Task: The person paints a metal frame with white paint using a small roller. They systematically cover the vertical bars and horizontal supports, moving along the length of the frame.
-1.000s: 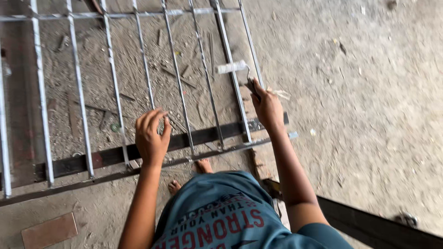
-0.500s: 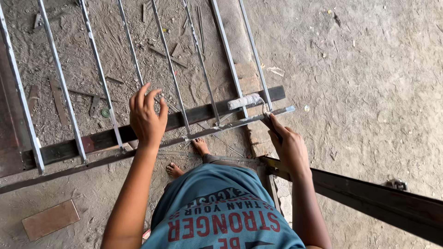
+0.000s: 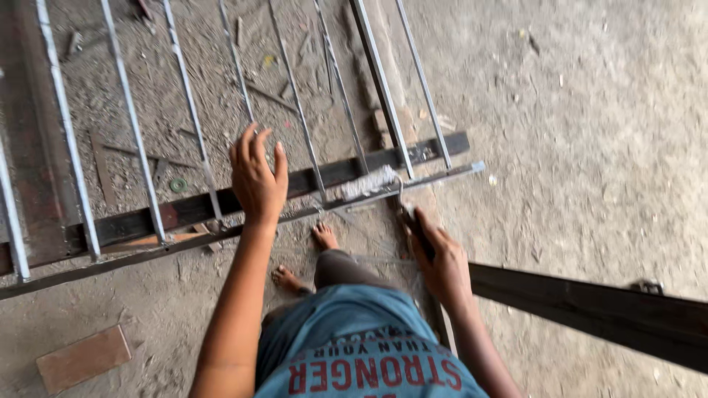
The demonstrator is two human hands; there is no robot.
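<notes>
A metal grille (image 3: 136, 125) of thin grey bars lies flat on the dusty ground in front of me. My left hand (image 3: 257, 177) rests on it, fingers spread over one bar close to the near rail. My right hand (image 3: 441, 262) is closed on the dark handle of a small paint roller. The roller's whitish sleeve (image 3: 369, 181) lies against the grille's near rail, between two bars. My bare feet (image 3: 323, 236) stand just under that rail, and my knees and blue shirt fill the bottom of the view.
A dark flat steel bar (image 3: 346, 169) lies crosswise under the grille. A long dark beam (image 3: 590, 309) runs along the ground to my right. A flat brick piece (image 3: 82, 359) lies at lower left; metal scraps and a small green ring (image 3: 177, 185) lie under the bars.
My right hand has drawn the roller back from farther up a bar down to the near rail. My left hand stays on the grille. The view has swung slightly.
</notes>
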